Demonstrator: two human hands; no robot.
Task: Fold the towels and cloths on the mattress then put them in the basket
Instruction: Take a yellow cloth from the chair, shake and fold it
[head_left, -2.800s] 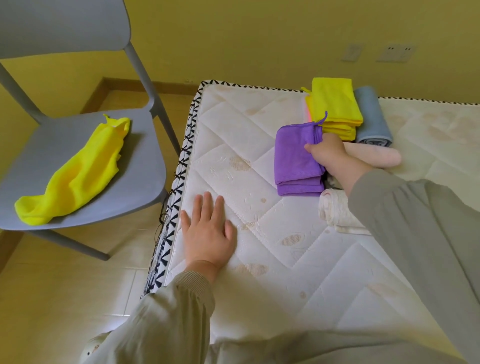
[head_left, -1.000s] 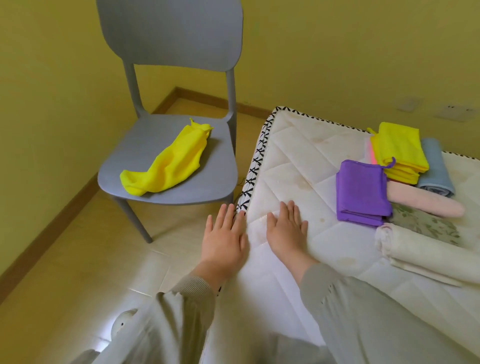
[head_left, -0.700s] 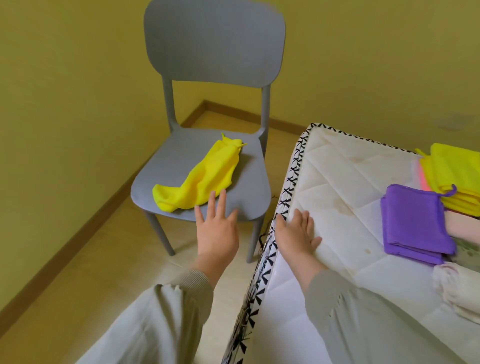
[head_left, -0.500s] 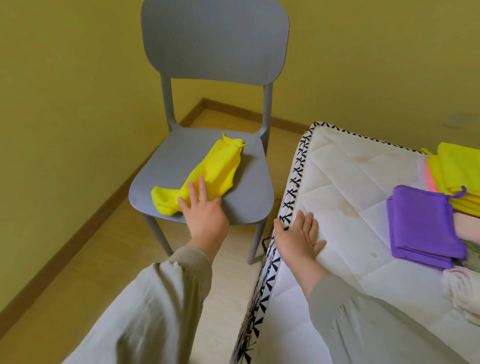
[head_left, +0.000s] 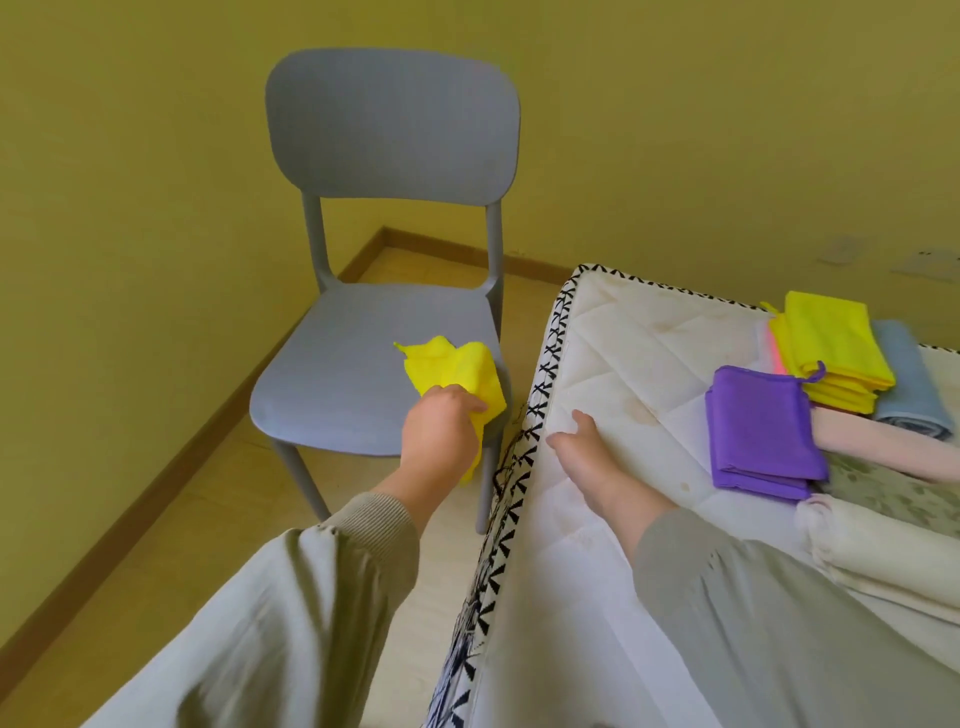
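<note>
The left hand (head_left: 441, 431) reaches over the front right corner of the gray chair (head_left: 358, 379) and grasps a crumpled yellow cloth (head_left: 454, 370), fingers curled into the fabric. Part of the cloth bunches up on the seat beyond the knuckles, and a small end hangs below the hand, past the seat edge.

The right hand (head_left: 584, 449) rests on the white quilted mattress (head_left: 623, 358), just inside its black-and-white trimmed edge, loosely spread and grasping nothing.

Farther right on the mattress lie the finished pieces. A folded purple cloth (head_left: 758, 423) sits nearest the hand. Behind it is a folded yellow pile (head_left: 831, 348), with a pink edge showing beneath its left side. A rolled blue towel (head_left: 909, 384) lies just beside the pile on the right. A rolled pink towel (head_left: 883, 441) stretches in front of both, and a rolled cream towel (head_left: 883, 558) lies nearest the camera, with a patterned cloth (head_left: 893, 491) between these 2 rolls.
</note>
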